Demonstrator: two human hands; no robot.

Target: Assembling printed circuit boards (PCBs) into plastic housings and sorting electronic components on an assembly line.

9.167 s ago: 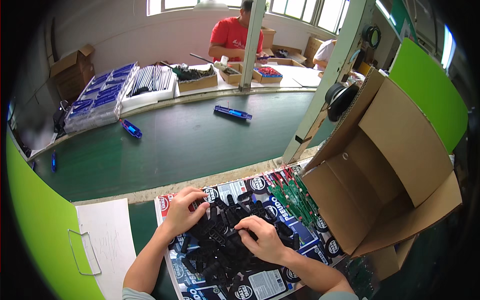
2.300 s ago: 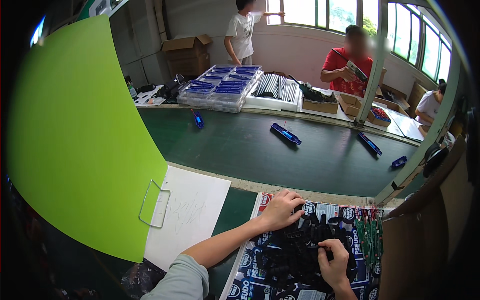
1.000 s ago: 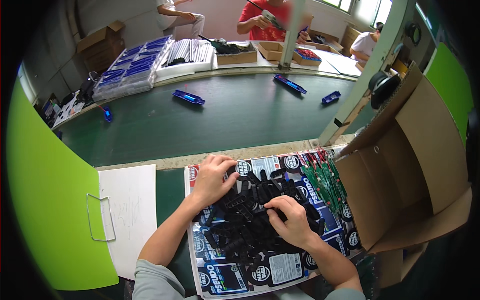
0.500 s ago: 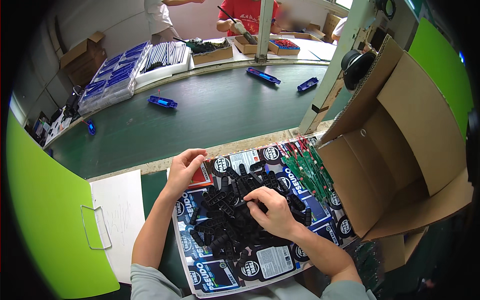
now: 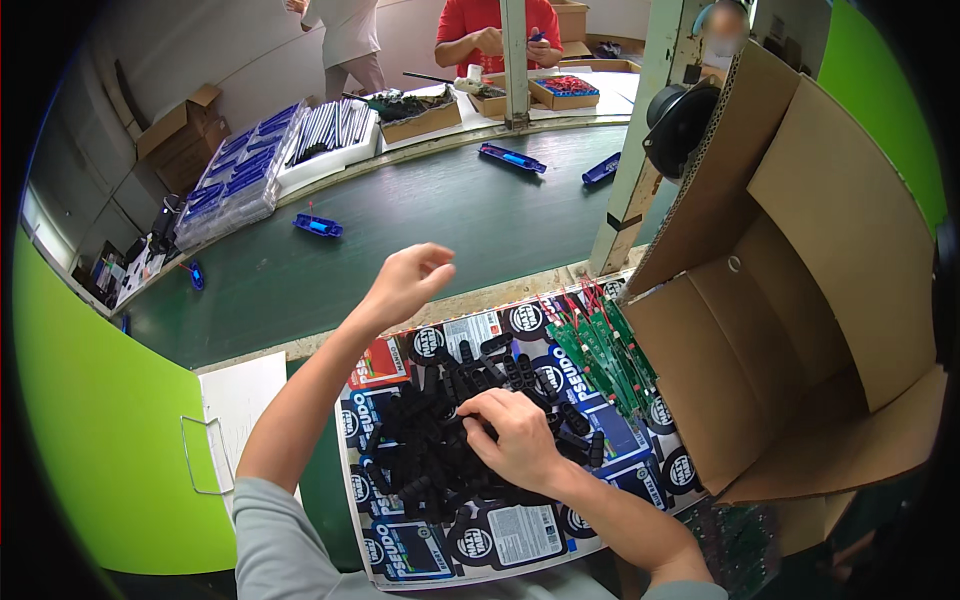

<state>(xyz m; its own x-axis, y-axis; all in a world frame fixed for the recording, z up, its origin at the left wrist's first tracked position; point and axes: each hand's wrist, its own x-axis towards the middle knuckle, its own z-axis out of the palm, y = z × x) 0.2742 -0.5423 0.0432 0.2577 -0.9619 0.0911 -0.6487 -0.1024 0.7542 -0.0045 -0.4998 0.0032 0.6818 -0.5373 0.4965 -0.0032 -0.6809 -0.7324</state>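
Observation:
My left hand (image 5: 408,285) is held out over the near edge of the green conveyor belt (image 5: 420,225), its thumb and fingers apart and nothing visible in them. My right hand (image 5: 515,440) rests at a pile of small black ribbed plastic parts (image 5: 425,440), fingers bent together at the pile; whatever they may pinch is hidden. The parts lie on a printed cardboard sheet (image 5: 520,535) in front of me. On the belt lie several blue half-shell housings (image 5: 318,225) with lighter blue cylinders and thin red wires showing in some.
Green circuit boards (image 5: 600,350) with red wires lie right of the pile. A large open carton (image 5: 760,340) stands at the right, beside a metal post (image 5: 640,150). Left is a green panel (image 5: 110,430). Across the belt, a person in red (image 5: 490,30) works behind trays and boxes.
My left hand has moved forward from the sheet's far edge to above the belt's edge. My right hand stays at the pile. The person in red has laid down a dark stick-like tool.

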